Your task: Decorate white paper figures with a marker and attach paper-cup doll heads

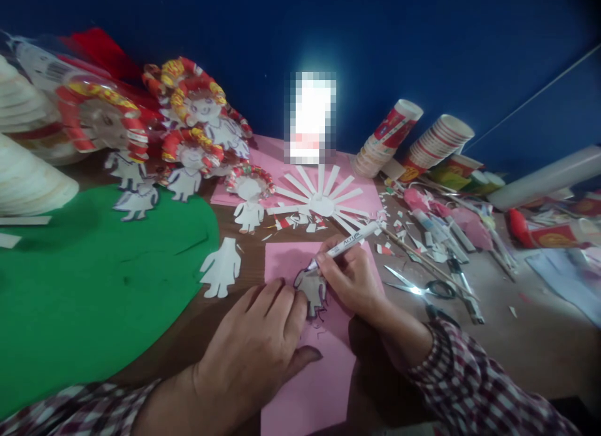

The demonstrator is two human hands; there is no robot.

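Note:
My right hand (351, 278) grips a white acrylic marker (345, 244) like a pen, its tip touching a small white paper figure (312, 288) that has a purple outline. The figure lies on a pink sheet (315, 373) near the table's front. My left hand (256, 348) lies flat with fingers stretched, pressing down the figure's left side and the pink sheet. A plain white paper figure (220, 268) lies to the left on the brown table.
A large green sheet (89, 285) covers the left. Finished paper dolls with red and yellow curls (192, 123) crowd the back left. A white cut paper sunburst (322, 201), stacked paper cups (439, 138), scissors (422, 289), markers and scraps lie at the right.

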